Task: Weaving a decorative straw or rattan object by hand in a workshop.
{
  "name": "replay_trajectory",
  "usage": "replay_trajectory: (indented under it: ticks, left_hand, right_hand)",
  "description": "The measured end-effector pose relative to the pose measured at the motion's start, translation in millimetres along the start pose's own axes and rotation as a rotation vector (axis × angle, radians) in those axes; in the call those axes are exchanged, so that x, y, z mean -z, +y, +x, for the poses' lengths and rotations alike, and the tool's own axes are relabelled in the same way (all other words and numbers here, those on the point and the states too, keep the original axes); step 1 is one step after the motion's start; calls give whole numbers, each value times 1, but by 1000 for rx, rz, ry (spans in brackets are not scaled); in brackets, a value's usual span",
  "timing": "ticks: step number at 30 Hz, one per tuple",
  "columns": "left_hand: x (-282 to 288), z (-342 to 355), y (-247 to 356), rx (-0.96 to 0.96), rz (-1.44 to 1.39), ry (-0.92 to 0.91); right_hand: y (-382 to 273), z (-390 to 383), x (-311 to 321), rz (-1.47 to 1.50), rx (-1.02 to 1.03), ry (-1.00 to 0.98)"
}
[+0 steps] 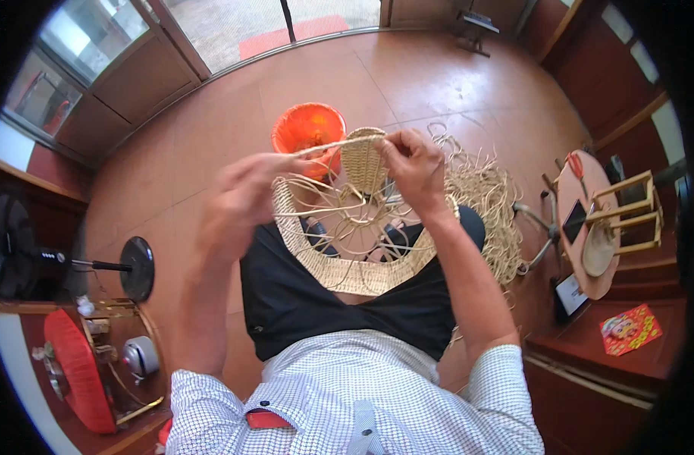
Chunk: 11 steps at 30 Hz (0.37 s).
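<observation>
A partly woven straw basket (354, 274) rests on my lap between my knees, with several loose strands sticking out across its opening. On its far side a narrow woven panel (362, 163) stands up. My right hand (416, 165) pinches at the top edge of that panel, where a straw strand (332, 146) meets it. The strand runs taut leftward to my left hand (248, 186), which is smeared by motion but looks closed round the strand's other end.
An orange bucket (297, 127) stands beyond the basket. Loose straw strands (487, 201) lie heaped on the floor at right. Farther right, a round-topped stool (578, 262) holds red scissors (576, 168) and a dark phone (573, 220). A black fan (137, 268) lies toward the left.
</observation>
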<state>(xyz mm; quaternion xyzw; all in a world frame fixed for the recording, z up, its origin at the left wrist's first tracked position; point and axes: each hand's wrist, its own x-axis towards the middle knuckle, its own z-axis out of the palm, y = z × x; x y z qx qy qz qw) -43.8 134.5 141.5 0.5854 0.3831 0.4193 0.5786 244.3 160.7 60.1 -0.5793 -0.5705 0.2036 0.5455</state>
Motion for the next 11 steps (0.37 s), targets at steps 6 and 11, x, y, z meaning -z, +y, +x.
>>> replay_trajectory:
  ticks: [6,11]
  left_hand:
    - [222,-100,-9,211,44,656]
    - [347,-225,9,339,36,896]
  right_hand:
    - [14,9,-1,71,-131,-104]
    - [17,11,0,100,-164,-116]
